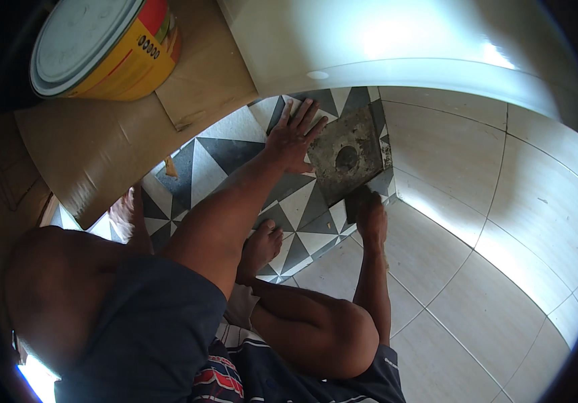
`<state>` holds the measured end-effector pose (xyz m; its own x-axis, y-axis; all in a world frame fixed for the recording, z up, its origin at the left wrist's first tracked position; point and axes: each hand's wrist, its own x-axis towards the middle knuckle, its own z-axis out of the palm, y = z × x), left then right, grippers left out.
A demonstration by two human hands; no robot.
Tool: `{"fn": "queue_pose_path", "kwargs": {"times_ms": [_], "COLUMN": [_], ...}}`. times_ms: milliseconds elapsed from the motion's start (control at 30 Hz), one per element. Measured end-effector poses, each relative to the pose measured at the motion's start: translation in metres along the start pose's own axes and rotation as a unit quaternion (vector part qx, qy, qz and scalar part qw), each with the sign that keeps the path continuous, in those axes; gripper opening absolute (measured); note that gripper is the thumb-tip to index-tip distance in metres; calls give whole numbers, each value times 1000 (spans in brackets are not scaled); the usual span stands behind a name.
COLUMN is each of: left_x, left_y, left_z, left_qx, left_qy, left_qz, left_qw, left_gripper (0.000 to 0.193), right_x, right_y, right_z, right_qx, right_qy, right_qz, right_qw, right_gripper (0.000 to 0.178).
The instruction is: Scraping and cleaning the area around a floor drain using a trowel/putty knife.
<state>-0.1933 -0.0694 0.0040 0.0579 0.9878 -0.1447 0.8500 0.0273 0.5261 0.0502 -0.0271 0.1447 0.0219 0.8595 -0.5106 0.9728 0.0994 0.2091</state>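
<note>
A square bare patch of rough grey cement [329,178] lies open in the patterned floor, with a round dark hole [347,159] in it. My left hand [294,139] is flat beside the patch's left edge, fingers spread on the black-and-white triangle tiles [218,154]. At the patch's near right corner, my right hand [372,220] is closed on a dark flat piece [355,203]. The fingers partly cover that piece, so its exact kind cannot be made out. It sits low, close to the floor at the patch's edge.
A yellow and red bucket with a grey lid [87,43] stands on brown cardboard [101,154] at the upper left. A glossy white surface [403,40] borders the far side. Pale large tiles [443,329] stretch to the right. My bare foot [262,245] rests on the patterned tiles.
</note>
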Motion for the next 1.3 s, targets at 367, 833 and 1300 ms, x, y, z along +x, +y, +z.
{"fn": "queue_pose_path", "kwargs": {"times_ms": [367,833,1300], "left_x": [4,-8,4], "left_y": [0,-8,2], "left_z": [4,2,0], "left_qx": [-38,-15,-11], "left_qy": [52,30,15], "left_qz": [3,-10,-4], "left_qw": [998,999,1000], "left_gripper": [129,129,131], "right_x": [-5,-27,-7], "right_y": [14,-2,20], "right_z": [6,26,16], "right_qx": [68,61,68], "right_qy": [60,18,68], "right_qz": [5,-36,-9], "right_qw": [996,997,995], "right_gripper": [41,51,38]}}
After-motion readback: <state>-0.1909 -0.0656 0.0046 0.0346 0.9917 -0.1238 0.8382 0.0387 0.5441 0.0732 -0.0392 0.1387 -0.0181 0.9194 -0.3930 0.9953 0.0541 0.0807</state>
